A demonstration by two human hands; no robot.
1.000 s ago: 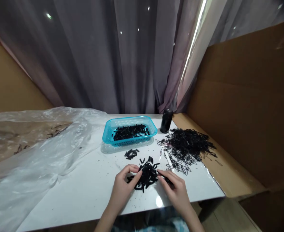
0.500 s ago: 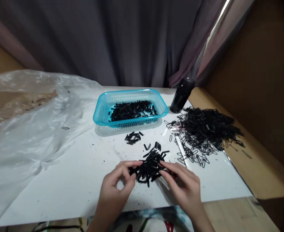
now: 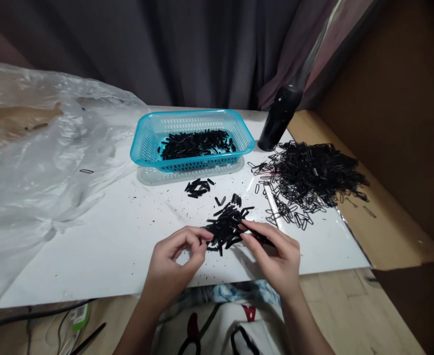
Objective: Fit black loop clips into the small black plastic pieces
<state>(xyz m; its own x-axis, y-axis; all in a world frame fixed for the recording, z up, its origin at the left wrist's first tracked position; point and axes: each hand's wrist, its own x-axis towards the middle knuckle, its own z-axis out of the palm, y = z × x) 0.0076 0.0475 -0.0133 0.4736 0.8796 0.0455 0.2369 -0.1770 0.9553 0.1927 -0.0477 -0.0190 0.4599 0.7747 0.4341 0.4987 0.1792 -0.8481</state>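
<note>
A loose heap of small black strips (image 3: 226, 227) lies on the white table between my hands. My left hand (image 3: 182, 249) is at the heap's left edge, thumb and index finger drawn together; whatever is between the fingertips is too small to make out. On the heap's right side, my right hand (image 3: 274, 251) has some dark pieces in its curled fingers, the thumb and index finger touching the strips. A smaller group of black pieces (image 3: 199, 188) lies behind the heap. Farther back, a blue basket (image 3: 192, 164) contains many similar short black pieces (image 3: 196, 144).
A large tangle of thin black loops (image 3: 313, 172) covers the right side of the table. Behind it stands a dark bottle-shaped container (image 3: 280, 118) with clear plastic above. Crumpled clear plastic (image 3: 65, 162) spreads over the left. A cable (image 3: 35, 314) runs below the table's front edge.
The view has tilted down, so the basket and heap appear higher. My left thumb and index finger have come closer together at the heap's edge. My right hand stays beside the heap.
</note>
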